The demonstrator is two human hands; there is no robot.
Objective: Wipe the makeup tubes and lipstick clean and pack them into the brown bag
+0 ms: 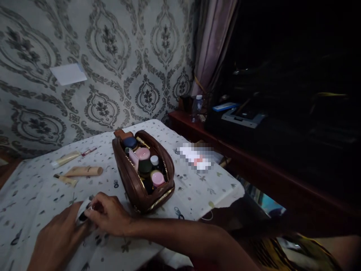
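Observation:
My left hand [60,229] is closed around a small white-and-dark item [82,212], low over the near left part of the table; its exact kind does not show. My right hand [108,214] meets it there, thumb and fingers pinched at the item's right side, and what lies between those fingers is mostly hidden. Just beyond my right hand stands an unzipped brown leather toiletry bag [126,177], packed with several jars and bottles, among them a pink-lidded jar [158,179] and a dark blue lid [130,142].
Left of the bag lie a beige tube [84,171], a smaller tube [66,180], a pale tube [66,159] and a thin reddish stick [88,151]. A patterned white cloth [194,203] covers the table. A clear bottle [196,109] stands on the dark red furniture to the right.

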